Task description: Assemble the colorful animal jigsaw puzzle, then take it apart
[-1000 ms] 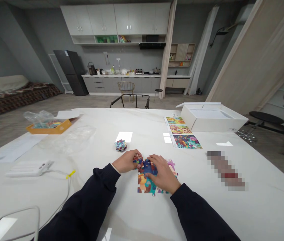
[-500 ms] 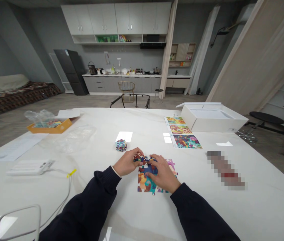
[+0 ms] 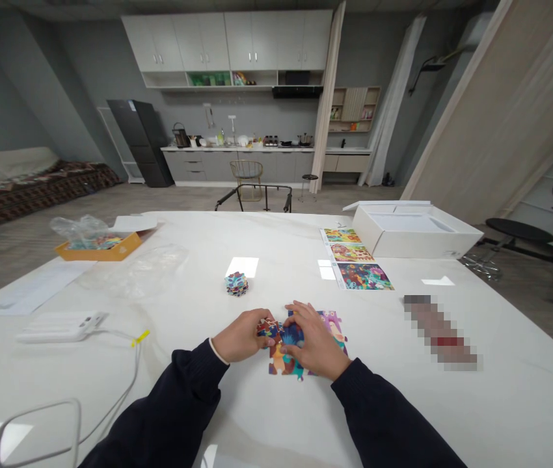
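Note:
My left hand is closed around a small stack of jigsaw puzzle pieces, dark blue and red on top, just above the table. Beside it, my right hand has its thumb and fingers curved around a blue puzzle piece, close against the stack. Beneath the right hand lies a partly joined jigsaw puzzle with an orange animal and a pink-purple corner; the hand covers much of its middle. Farther back, a second pile of puzzle pieces rests on the white table.
Picture sheets lie before an open white box at the right. On the left are an orange box with pieces in a bag, clear plastic, paper, and a white power bank with a cable. A blurred object lies right.
My left hand has moved slightly down and left with its stack. My right fingers have shifted, and more of the blue piece shows between thumb and fingers.

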### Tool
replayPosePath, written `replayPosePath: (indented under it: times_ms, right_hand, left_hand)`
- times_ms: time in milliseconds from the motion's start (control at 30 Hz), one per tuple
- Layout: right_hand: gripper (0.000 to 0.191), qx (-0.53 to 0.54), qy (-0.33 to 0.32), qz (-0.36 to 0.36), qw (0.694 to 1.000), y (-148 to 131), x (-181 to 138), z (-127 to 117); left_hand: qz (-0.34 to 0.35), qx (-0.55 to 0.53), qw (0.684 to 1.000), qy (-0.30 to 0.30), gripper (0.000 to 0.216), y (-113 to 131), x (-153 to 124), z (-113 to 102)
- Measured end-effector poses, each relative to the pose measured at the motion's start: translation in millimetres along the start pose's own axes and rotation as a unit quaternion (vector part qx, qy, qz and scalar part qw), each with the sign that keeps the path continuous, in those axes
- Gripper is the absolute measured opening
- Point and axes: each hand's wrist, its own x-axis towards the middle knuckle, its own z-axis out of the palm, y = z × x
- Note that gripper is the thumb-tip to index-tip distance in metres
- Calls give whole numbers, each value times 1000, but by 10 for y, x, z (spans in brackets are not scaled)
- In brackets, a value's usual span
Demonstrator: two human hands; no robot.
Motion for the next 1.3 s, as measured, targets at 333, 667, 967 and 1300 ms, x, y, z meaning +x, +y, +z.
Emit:
replayPosePath:
  times_ms: [333, 667, 967, 1300]
  right_hand:
    - [55, 41, -6, -19, 999, -113, -13, -52]
    - [35, 24, -41, -36, 998, -126, -14, -78]
    - [39, 27, -42, -36, 998, -65, -28, -38]
    - [19, 71, -36, -8, 997, -52, -24, -10]
  left_hand:
    - [44, -75, 996, 0, 52, 5, 10, 108]
    - [51, -38, 998, -19, 22, 73, -36, 62]
    - [-11, -190, 982, -3, 24, 28, -7, 127]
    - [-31, -248, 955, -161, 44, -1, -83, -114]
